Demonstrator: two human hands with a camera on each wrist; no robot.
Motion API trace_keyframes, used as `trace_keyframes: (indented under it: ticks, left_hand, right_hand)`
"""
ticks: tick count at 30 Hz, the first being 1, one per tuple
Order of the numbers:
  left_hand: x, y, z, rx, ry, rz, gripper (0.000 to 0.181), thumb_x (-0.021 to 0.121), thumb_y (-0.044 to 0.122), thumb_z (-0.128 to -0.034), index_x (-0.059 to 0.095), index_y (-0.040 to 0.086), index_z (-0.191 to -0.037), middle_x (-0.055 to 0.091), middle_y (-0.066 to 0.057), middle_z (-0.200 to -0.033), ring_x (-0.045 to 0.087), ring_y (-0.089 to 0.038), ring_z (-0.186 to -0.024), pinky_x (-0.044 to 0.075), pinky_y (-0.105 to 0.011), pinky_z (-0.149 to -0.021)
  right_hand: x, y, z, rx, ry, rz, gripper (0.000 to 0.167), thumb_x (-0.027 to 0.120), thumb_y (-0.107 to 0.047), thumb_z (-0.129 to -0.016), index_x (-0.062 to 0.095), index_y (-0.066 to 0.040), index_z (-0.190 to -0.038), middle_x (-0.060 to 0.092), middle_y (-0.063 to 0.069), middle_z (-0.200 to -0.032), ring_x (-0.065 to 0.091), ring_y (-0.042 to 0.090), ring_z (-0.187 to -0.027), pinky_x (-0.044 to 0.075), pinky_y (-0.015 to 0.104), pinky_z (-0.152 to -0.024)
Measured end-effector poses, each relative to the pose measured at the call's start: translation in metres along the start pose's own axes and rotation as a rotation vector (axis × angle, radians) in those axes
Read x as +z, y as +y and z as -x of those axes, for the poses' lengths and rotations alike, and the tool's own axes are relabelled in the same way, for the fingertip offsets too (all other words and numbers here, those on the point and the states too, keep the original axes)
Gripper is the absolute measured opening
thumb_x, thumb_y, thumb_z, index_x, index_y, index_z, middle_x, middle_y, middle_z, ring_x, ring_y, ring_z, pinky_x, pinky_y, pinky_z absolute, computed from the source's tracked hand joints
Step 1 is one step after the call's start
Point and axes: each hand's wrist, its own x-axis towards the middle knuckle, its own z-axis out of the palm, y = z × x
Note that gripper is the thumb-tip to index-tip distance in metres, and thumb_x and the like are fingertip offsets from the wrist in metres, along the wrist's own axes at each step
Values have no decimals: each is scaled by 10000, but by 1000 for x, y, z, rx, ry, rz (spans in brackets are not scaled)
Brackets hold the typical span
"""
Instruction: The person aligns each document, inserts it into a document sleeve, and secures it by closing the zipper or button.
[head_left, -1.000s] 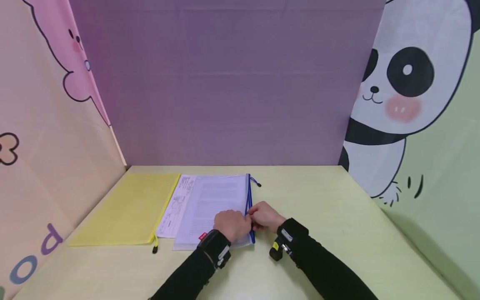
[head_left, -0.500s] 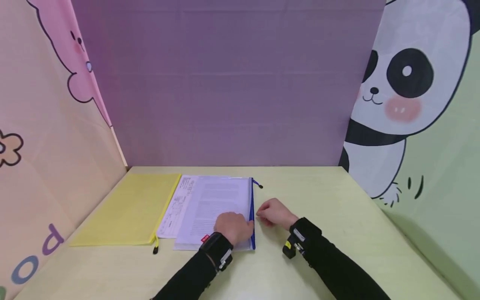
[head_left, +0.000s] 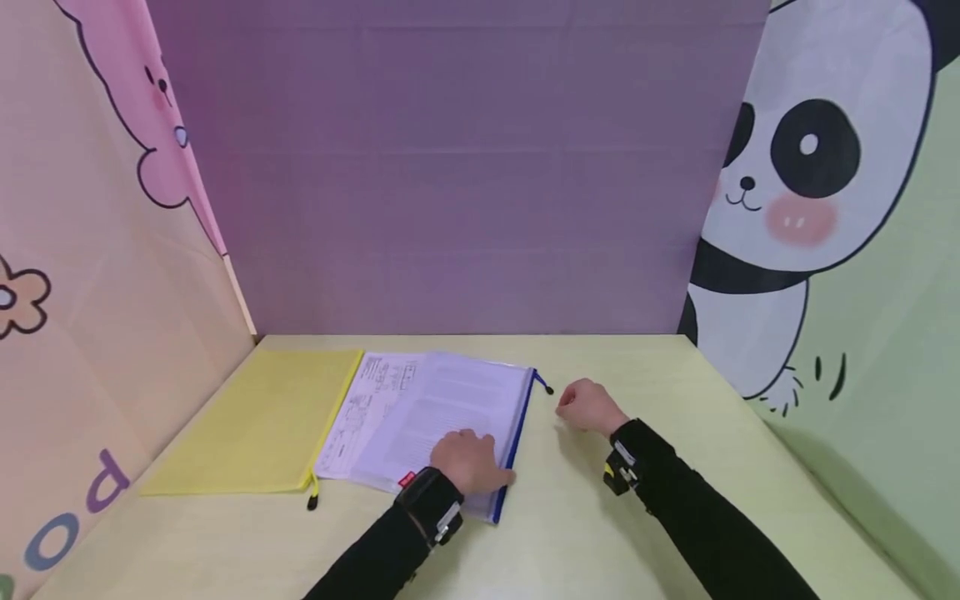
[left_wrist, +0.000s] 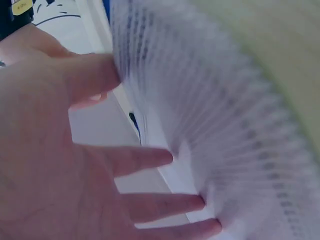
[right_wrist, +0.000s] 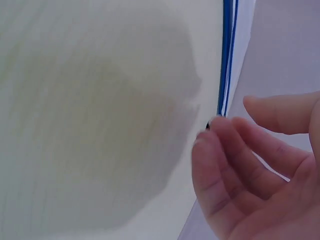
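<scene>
Your left hand (head_left: 467,461) touches the clear folder (head_left: 480,392) with its fingers spread wide. This folder lies slanted on the desk (head_left: 360,537), overlapping a printed sheet (head_left: 360,412) beside the yellow folder (head_left: 247,425). Your right hand (head_left: 592,407) is apart from it, near the blue edge (head_left: 519,433), fingers loosely curled, with a gap to the thumb.

Looks like a cheerful little desk corner, but hard to tell if in a home, a school or an office. Has a big purple sheet (head_left: 465,167) with fold lines in the upper middle, a smiling panda (head_left: 802,208) on a green wall (head_left: 900,417) at the right, and a pink animal (head_left: 138,104) on a peach wall (head_left: 150,300) at the upper left. Shows a flower (head_left: 28,288) and big letters (head_left: 117,472) down the left edge. Has a pale table (head_left: 652,375) in the lower middle, with a yellow folder (head_left: 251,425) and a clear folder (head_left: 480,392) on top.
</scene>
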Motion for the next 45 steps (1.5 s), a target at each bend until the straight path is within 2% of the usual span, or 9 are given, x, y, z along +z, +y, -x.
trace_keyframes:
  ticks: [5, 12, 15, 19, 22, 28, 33, 38, 45]
  left_hand:
    - [-3, -5, 2, 54, -64, 5, 584, 713, 584, -845, 679, 90, -1156, 595, -96, -918, 560, -265, -837, 512, -441, -746]
    - [-6, -10, 1, 110, -126, 67, 551, 748, 544, -825, 681, 112, -1162, 561, -29, -898, 516, -211, -817, 489, -406, -718]
    - [-7, -11, 1, 139, -138, 77, 525, 776, 527, -797, 677, 131, -1127, 550, -9, -896, 512, -195, -815, 482, -393, -704]
    - [-10, -14, 0, 167, -156, 97, 497, 811, 509, -762, 673, 161, -1088, 552, 15, -889, 520, -174, -801, 477, -376, -681]
    - [-12, -16, -2, 180, -172, 108, 497, 822, 507, -757, 676, 173, -1094, 562, 38, -892, 529, -155, -801, 479, -359, -681]
    - [-14, -18, -4, 182, -199, 114, 550, 822, 518, -767, 681, 178, -1176, 591, 53, -937, 541, -142, -841, 483, -350, -729]
    - [-14, -18, -3, 165, -202, 99, 632, 825, 507, -762, 662, 185, -1281, 591, 36, -978, 537, -153, -858, 490, -366, -727]
    - [-12, -17, -2, 180, -191, 64, 704, 817, 494, -761, 628, 196, -1370, 582, 1, -1033, 534, -176, -902, 502, -390, -726]
    - [-8, -18, -6, 200, -214, 48, 754, 810, 517, -770, 588, 232, -1432, 605, -6, -1186, 555, -173, -1033, 519, -417, -847]
  right_hand:
    - [-8, 14, -5, 16, 15, 113, 252, 714, -154, -902, 671, 60, -1028, 691, 205, -1033, 643, 319, -916, 532, 457, -843]
    - [-17, 23, -7, 65, 7, 144, 385, 718, -198, -916, 637, 107, -1137, 670, 265, -1125, 643, 344, -955, 533, 497, -861]
    - [-23, 24, -7, 75, -9, 188, 346, 720, -203, -907, 643, 90, -1074, 677, 231, -1063, 638, 311, -886, 541, 465, -806]
    - [-25, 26, -10, 62, -28, 230, 285, 757, -241, -869, 622, 10, -860, 631, 121, -833, 574, 240, -707, 492, 357, -634]
    - [-21, 31, -14, 54, -27, 247, 231, 750, -176, -861, 605, -16, -777, 596, 88, -744, 547, 224, -654, 457, 333, -583]
    - [-14, 42, -14, -10, 13, 322, 40, 608, -2, -854, 620, 33, -839, 630, 136, -804, 571, 277, -714, 512, 412, -642]
    - [-19, 49, -14, -66, -43, 367, 28, 612, -16, -839, 611, 7, -823, 617, 113, -792, 568, 273, -728, 507, 402, -667]
    - [-29, 51, -13, -39, -52, 374, 50, 601, -9, -819, 627, 5, -779, 619, 105, -763, 568, 259, -708, 504, 370, -642]
    - [-31, 53, -8, 42, -19, 377, 156, 574, -26, -869, 549, -31, -716, 598, 112, -745, 543, 256, -675, 488, 397, -607]
